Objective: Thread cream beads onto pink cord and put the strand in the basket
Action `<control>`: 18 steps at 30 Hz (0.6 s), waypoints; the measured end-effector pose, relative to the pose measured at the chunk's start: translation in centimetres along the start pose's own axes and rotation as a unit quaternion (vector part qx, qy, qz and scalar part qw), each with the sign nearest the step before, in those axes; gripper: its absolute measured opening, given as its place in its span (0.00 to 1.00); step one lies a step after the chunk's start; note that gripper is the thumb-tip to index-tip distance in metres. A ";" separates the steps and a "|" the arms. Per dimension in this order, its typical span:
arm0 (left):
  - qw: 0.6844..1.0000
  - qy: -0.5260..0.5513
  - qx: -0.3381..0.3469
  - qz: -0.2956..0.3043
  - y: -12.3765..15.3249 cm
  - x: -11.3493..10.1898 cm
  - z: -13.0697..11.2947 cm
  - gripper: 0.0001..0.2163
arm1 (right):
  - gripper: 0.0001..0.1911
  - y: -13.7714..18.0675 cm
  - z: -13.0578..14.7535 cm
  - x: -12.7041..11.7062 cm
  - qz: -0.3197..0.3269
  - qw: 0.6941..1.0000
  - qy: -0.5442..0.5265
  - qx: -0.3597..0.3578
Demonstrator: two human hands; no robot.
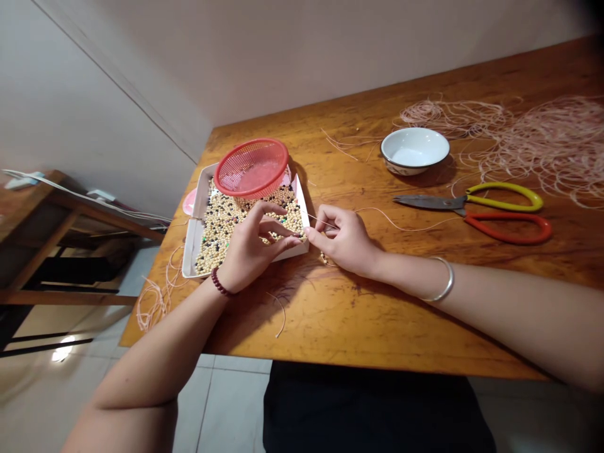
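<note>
My left hand hovers over the front of a white tray filled with small cream and dark beads, fingers pinched on something too small to make out. My right hand sits just right of the tray, thumb and forefinger pinched on a thin pale string that trails right across the wooden table. The fingertips of both hands nearly meet at the tray's front right corner. A red mesh basket rests tilted on the back of the tray.
A white bowl stands behind my right hand. Scissors with a yellow and a red handle lie to the right. A tangle of pale string covers the far right. Loose strings hang off the table's left corner. A side table stands at left.
</note>
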State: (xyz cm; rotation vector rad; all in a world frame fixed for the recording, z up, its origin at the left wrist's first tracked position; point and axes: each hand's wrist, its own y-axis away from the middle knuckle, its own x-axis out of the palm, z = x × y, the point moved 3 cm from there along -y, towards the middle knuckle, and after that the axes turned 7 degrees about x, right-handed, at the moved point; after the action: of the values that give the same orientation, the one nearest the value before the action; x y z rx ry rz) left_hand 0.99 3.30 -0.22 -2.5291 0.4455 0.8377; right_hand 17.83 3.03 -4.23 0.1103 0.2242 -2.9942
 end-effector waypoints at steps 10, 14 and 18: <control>0.999 -0.031 0.024 0.016 0.1 0.2 0.1 0.21 | 0.14 0.0 0.1 0.0 0.038 0.999 0.010 -0.005; 0.997 -0.057 0.046 0.018 0.1 0.2 0.2 0.18 | 0.13 0.1 0.2 0.0 0.039 0.999 0.029 -0.021; 0.996 -0.056 0.067 0.024 0.2 0.2 0.1 0.15 | 0.12 0.4 0.3 0.2 0.057 0.997 0.053 -0.028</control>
State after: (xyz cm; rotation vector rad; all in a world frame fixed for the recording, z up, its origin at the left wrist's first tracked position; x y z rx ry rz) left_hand 1.04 3.16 -0.44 -2.3449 0.5111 0.9308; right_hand 17.70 2.56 -4.05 0.2666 0.3032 -2.8696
